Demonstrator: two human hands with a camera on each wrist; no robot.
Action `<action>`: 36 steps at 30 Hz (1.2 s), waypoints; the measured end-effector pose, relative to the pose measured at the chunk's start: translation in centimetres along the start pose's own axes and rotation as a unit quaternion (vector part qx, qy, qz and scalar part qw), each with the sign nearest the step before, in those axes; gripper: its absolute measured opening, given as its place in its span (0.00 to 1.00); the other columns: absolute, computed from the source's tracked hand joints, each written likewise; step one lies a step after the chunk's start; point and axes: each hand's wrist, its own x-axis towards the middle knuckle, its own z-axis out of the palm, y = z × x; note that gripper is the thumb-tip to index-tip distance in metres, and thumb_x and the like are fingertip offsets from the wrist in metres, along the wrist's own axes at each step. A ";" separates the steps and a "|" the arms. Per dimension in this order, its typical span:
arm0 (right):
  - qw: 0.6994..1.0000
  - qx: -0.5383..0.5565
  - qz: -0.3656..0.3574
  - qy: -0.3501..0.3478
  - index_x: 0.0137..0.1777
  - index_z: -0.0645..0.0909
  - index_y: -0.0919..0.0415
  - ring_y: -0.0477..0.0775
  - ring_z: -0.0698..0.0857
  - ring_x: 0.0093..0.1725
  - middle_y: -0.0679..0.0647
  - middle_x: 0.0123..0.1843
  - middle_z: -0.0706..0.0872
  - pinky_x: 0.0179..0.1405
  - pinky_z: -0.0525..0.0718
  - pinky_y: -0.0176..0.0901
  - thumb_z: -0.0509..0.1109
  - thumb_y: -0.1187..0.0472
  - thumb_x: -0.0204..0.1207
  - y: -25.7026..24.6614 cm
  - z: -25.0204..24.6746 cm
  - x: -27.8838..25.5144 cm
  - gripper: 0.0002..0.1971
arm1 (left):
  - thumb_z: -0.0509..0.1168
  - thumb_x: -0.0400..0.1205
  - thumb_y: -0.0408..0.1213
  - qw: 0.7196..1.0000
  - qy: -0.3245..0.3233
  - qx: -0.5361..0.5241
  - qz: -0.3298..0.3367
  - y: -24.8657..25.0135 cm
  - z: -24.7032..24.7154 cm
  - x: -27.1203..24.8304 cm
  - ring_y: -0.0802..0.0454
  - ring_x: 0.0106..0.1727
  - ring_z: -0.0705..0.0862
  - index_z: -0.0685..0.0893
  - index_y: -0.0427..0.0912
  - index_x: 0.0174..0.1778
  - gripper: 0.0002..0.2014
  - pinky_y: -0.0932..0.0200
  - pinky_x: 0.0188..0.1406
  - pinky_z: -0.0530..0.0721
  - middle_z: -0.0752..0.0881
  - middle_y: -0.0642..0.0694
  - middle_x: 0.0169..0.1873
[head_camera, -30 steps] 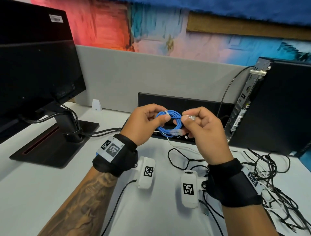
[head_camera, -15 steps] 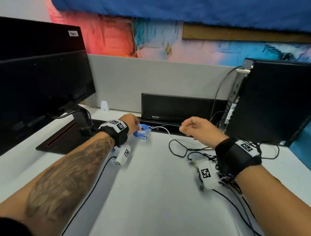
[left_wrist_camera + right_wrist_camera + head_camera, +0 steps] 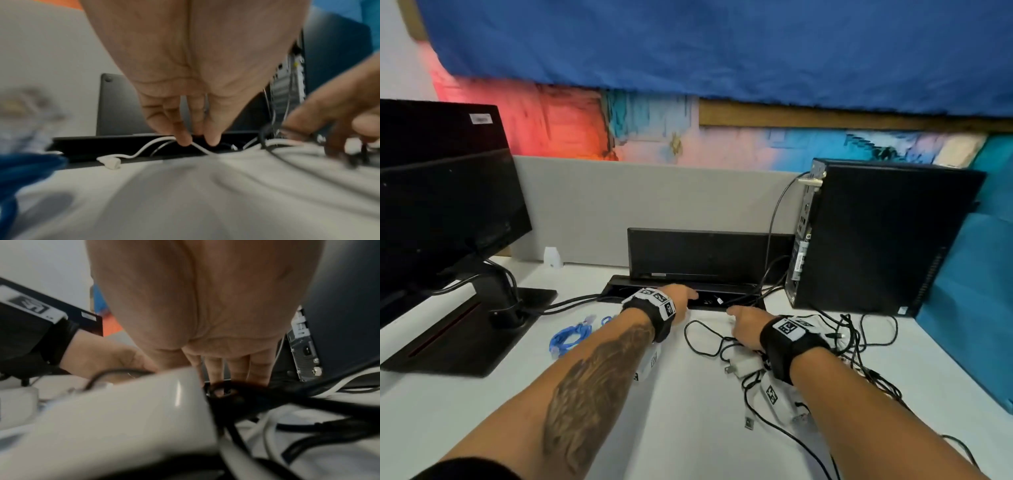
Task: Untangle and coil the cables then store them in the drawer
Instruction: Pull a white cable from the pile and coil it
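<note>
The coiled blue cable (image 3: 570, 337) lies loose on the white desk (image 3: 688, 428), left of my left forearm. My left hand (image 3: 685, 296) reaches to the edge of the black desk cable tray (image 3: 619, 286). In the left wrist view its fingertips (image 3: 183, 140) pinch a thin white cable (image 3: 144, 148) whose plug (image 3: 110, 161) rests on the tray's rim. My right hand (image 3: 736, 313) lies low beside it, fingers (image 3: 216, 369) stretched down onto black cables (image 3: 257, 391). A white charger block (image 3: 744, 365) sits under that wrist. No drawer is in view.
A tangle of black cables (image 3: 859, 342) spreads over the right of the desk. A black computer tower (image 3: 887, 236) stands at the back right, a monitor (image 3: 441, 205) on its stand (image 3: 469, 329) at the left. The tray's lid (image 3: 705, 251) stands upright against the grey partition.
The blue coil left both hands and now lies on the desk at the left. My left hand moved forward to the white cable at the tray; my right hand dropped onto the black cables.
</note>
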 end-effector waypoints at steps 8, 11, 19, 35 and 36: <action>0.968 0.058 -0.042 0.242 0.49 0.89 0.48 0.55 0.87 0.54 0.47 0.49 0.92 0.66 0.80 0.52 0.65 0.50 0.84 0.1 -4.4 -0.5 0.11 | 0.59 0.84 0.38 0.992 0.127 -0.016 -0.003 0.0 -3.2 -0.9 0.44 0.49 0.84 0.82 0.52 0.48 0.07 0.46 0.54 0.84 0.85 0.47 0.48; 0.958 0.111 -0.098 0.244 0.41 0.86 0.48 0.51 0.86 0.44 0.45 0.39 0.88 0.53 0.83 0.48 0.70 0.46 0.82 0.8 -7.7 -2.2 0.11 | 0.60 0.86 0.39 0.939 0.253 -0.233 0.029 -0.8 -6.0 -2.4 0.49 0.36 0.82 0.79 0.48 0.47 0.05 0.52 0.39 0.83 0.84 0.48 0.37; 0.970 0.151 -0.104 0.158 0.40 0.91 0.57 0.47 0.84 0.34 0.51 0.35 0.91 0.39 0.81 0.40 0.76 0.54 0.81 4.2 -12.4 -6.1 0.10 | 0.59 0.88 0.39 0.774 0.366 -0.514 -0.052 -4.5 -13.6 -5.9 0.51 0.24 0.70 0.72 0.50 0.38 0.11 0.62 0.21 0.70 0.73 0.47 0.27; 0.685 0.656 -0.276 0.156 0.48 0.78 0.59 0.46 0.89 0.35 0.54 0.39 0.91 0.42 0.90 0.41 0.59 0.59 0.91 -6.5 -17.3 -12.5 0.11 | 0.70 0.83 0.39 0.796 0.153 -0.563 0.163 12.1 -5.9 -12.0 0.53 0.51 0.89 0.77 0.47 0.69 0.19 0.43 0.53 0.89 0.88 0.48 0.54; 0.677 0.664 -0.279 0.151 0.48 0.78 0.59 0.47 0.89 0.36 0.54 0.40 0.92 0.43 0.91 0.42 0.59 0.59 0.92 -6.7 -17.3 -12.6 0.11 | 0.68 0.84 0.34 0.803 0.133 -0.556 0.172 12.5 -5.7 -12.0 0.51 0.51 0.88 0.82 0.46 0.65 0.14 0.39 0.55 0.87 0.90 0.47 0.51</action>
